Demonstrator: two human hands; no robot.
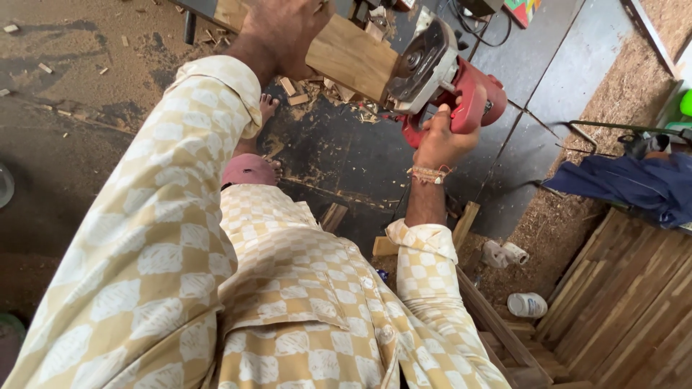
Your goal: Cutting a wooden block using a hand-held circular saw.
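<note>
Dusty concrete floor [72, 108] with wood chips [317, 90] at 12 o'clock. Sawdust pile [613, 94] at 2 o'clock. Stacked planks [620, 302] at 4 o'clock. Blue cloth [634, 187] at 3 o'clock.

Single head-worn view, steeply downward, close over hands [440, 140] and floor [65, 151]

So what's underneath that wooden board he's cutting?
Below the wooden board lie wood offcuts and sawdust on the dark floor, plus a bare foot. The left hand and red power saw hide what supports the board.
</note>
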